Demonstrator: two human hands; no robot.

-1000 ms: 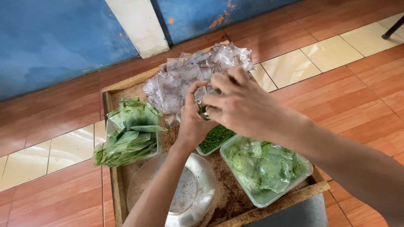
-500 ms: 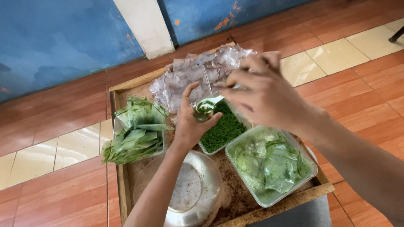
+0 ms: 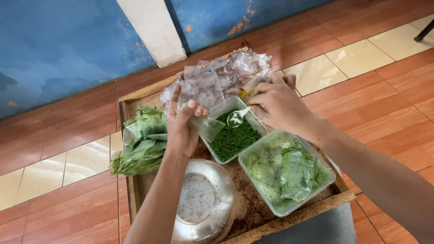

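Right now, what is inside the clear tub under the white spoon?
The clear tub holds chopped green bits. The white spoon, in the right hand, hangs above them. The tub's bottom is covered.

Head view, single camera, worn on the person's head. Faces steeply downward and slightly forward onto a wooden tray (image 3: 128, 135) at frame centre. Range: close, arm's length; both forearms enter from the lower edge, the left hand (image 3: 181, 124) at centre left, the right hand (image 3: 278, 106) at centre right. Upper left of frame takes in a blue wall (image 3: 63, 45); upper right and both sides show tiled floor (image 3: 361, 54). Lower edge cuts off the tray's near corner. No second view; no shared area to record.
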